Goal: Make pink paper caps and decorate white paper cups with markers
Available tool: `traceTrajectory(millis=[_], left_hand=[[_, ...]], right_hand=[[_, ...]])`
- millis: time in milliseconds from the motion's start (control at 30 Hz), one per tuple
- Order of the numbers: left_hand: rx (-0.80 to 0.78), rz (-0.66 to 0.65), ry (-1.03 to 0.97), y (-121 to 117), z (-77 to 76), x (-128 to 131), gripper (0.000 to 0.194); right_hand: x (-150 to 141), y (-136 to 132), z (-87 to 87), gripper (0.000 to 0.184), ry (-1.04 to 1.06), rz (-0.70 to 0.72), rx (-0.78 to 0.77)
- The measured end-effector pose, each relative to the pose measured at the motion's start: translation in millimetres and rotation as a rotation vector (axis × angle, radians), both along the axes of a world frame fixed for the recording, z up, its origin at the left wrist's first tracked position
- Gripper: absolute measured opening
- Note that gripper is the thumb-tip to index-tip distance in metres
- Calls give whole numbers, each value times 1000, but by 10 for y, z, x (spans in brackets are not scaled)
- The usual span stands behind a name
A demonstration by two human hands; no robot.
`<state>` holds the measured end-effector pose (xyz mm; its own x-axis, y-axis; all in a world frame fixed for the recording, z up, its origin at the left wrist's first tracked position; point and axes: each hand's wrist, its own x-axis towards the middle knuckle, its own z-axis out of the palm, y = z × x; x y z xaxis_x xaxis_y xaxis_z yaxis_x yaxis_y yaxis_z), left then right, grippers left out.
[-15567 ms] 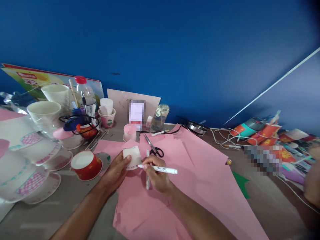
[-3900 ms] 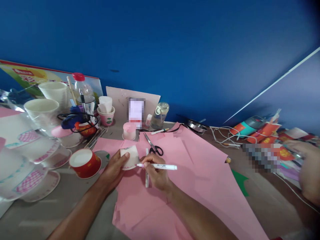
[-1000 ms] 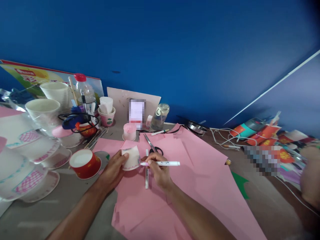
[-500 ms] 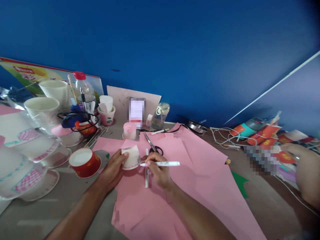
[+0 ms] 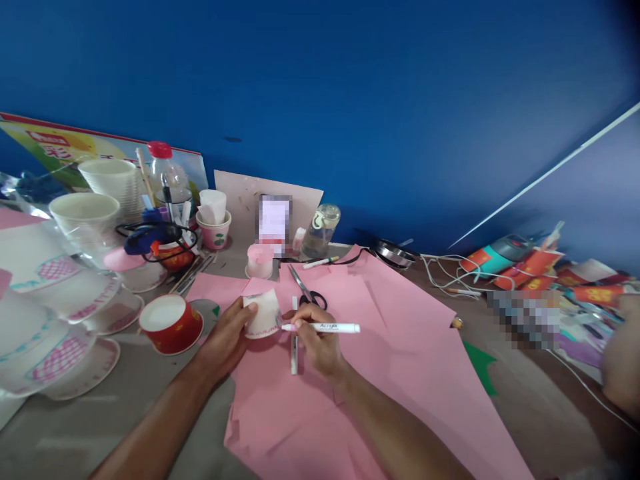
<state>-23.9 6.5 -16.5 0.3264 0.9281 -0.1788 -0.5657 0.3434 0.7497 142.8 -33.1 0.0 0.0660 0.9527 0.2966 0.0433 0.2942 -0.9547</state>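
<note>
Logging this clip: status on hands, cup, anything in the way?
Left hand holding white cup. Right hand gripping marker, tip at cup's pink-marked edge. Second marker on pink paper, partly behind right hand.

a deep blue wall [image 5: 350,100] rises behind a grey tabletop [image 5: 125,373] that turns brown toward the right. a thin white strip [image 5: 550,171] slants up the right side, and pale light glints on the tabletop's near left.
</note>
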Motion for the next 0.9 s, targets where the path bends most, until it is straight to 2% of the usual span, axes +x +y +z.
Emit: traceTrajectory(millis=[233,400,600,900], left_hand=[[-32,-12,-91,19,42,3,21],[-64,8,-103,11,95,18,29],[-106,40,-83,9,65,16,33],[-56,8,-72,8,47,-4,29]], right_hand=[[-24,51,-88,16,315,-10,-58],[-59,42,-47,18,319,15,-88],[-39,80,-68,26,369,-135,-90],[-16,47,-62,34,227,-128,-51]])
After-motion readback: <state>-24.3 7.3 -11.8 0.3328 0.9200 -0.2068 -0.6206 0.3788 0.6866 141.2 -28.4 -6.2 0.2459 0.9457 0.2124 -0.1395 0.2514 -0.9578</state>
